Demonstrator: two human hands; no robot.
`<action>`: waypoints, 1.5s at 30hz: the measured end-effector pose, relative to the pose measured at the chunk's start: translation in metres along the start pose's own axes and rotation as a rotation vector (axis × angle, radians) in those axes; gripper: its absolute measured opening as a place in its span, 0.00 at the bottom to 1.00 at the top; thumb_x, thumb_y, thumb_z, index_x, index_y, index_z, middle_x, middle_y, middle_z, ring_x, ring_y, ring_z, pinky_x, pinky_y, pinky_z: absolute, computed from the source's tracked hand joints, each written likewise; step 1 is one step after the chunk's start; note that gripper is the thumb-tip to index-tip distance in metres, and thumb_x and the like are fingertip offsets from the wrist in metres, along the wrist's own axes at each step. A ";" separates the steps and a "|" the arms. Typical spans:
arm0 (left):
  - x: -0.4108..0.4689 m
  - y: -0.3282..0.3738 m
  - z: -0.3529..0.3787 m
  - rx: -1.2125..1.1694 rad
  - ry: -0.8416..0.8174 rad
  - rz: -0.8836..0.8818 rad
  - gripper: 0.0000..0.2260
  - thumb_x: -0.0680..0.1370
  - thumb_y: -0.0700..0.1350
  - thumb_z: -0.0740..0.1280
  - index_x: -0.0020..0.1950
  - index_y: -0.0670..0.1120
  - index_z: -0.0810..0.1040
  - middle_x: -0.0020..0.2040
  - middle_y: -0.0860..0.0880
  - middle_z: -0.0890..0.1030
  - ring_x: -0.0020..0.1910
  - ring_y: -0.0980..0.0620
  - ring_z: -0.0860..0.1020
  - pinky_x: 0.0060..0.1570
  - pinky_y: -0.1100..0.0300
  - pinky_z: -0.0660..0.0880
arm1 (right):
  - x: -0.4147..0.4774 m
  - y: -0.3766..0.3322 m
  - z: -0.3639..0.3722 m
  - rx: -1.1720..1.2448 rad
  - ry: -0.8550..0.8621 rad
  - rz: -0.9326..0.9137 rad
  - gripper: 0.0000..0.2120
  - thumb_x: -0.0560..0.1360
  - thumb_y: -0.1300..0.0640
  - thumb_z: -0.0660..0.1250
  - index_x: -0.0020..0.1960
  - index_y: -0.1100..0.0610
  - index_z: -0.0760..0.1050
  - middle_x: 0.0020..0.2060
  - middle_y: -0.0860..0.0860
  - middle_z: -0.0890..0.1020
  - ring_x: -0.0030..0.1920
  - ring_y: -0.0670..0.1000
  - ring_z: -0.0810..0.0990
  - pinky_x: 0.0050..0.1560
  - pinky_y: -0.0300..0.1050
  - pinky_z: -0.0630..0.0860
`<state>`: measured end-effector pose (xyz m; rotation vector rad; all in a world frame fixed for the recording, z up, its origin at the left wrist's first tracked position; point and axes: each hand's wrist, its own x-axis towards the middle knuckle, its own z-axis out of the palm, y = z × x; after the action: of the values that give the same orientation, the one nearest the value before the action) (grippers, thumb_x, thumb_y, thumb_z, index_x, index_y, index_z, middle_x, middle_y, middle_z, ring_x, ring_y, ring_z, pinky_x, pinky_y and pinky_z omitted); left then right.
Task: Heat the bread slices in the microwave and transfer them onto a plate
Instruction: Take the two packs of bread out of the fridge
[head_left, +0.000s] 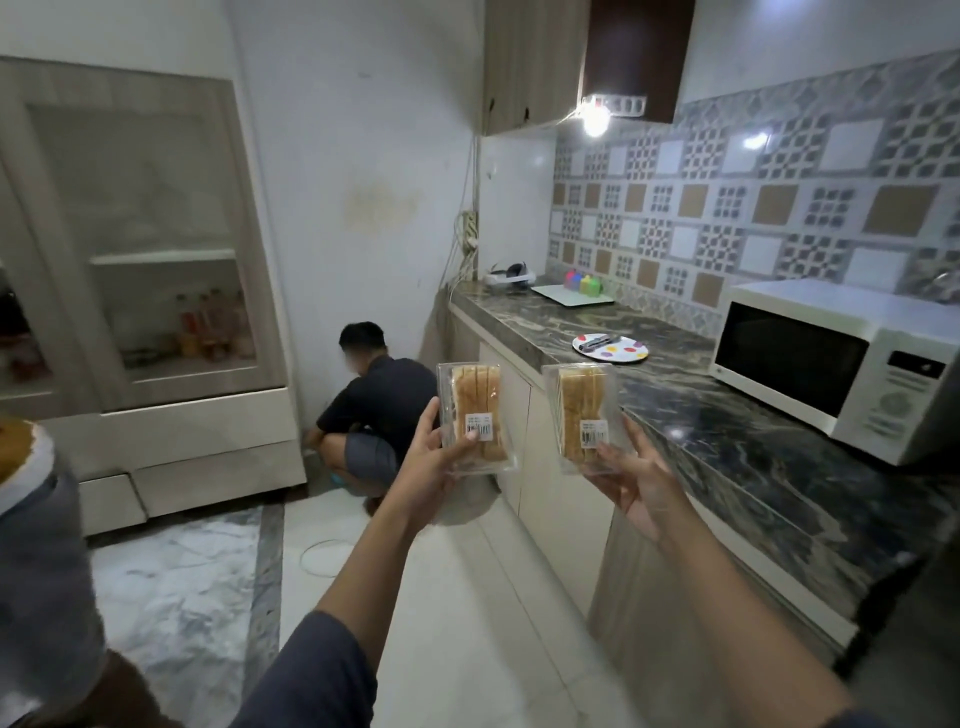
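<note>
I had a sealed bread pack in each grip: left hand (431, 457) grasping one pack (475, 415), right hand (631, 475) the other (584, 415), both short of the closed microwave (831, 364). With no free hand, I judged opening its door risked dropping one.

Small kitchen, white walls (363, 156), faint yellowish stain on the far one. Pale tiled floor (441, 597), grey marbled patch at left. Dark marbled worktop (727, 447) along the right wall over light cabinet doors (561, 499). Patterned grey, white and tan tile backsplash (753, 208) above it. Wood-look upper cabinet (530, 62) with a bare lit bulb (596, 120) under it. Tall pale glass-fronted cupboard (156, 249) at left, bottles blurred inside. A person (374, 410) crouches in the far corner.
</note>
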<state>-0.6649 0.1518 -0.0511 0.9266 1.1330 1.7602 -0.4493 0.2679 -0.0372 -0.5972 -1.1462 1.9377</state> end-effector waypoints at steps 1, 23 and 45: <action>0.019 -0.001 0.003 0.010 0.003 -0.001 0.38 0.70 0.40 0.70 0.74 0.55 0.55 0.61 0.44 0.79 0.61 0.43 0.77 0.65 0.39 0.68 | 0.019 -0.005 -0.007 0.015 0.005 -0.006 0.34 0.68 0.67 0.68 0.72 0.52 0.63 0.46 0.55 0.84 0.38 0.52 0.85 0.34 0.41 0.82; 0.431 -0.084 0.017 -0.019 -0.238 -0.139 0.44 0.69 0.39 0.73 0.76 0.54 0.50 0.66 0.43 0.74 0.59 0.43 0.78 0.55 0.49 0.78 | 0.362 -0.043 -0.112 0.066 0.174 -0.137 0.25 0.74 0.70 0.61 0.65 0.49 0.63 0.57 0.63 0.79 0.38 0.55 0.85 0.32 0.42 0.81; 0.648 -0.173 0.377 -0.238 -0.820 -0.274 0.31 0.72 0.34 0.66 0.71 0.52 0.60 0.59 0.41 0.78 0.53 0.44 0.80 0.51 0.49 0.80 | 0.357 -0.259 -0.348 -0.125 0.809 -0.534 0.24 0.74 0.70 0.61 0.66 0.51 0.67 0.39 0.49 0.85 0.33 0.47 0.84 0.33 0.38 0.80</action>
<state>-0.5380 0.9087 0.0016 1.1252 0.4715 1.0793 -0.3039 0.8073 0.0214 -0.9172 -0.7823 1.0109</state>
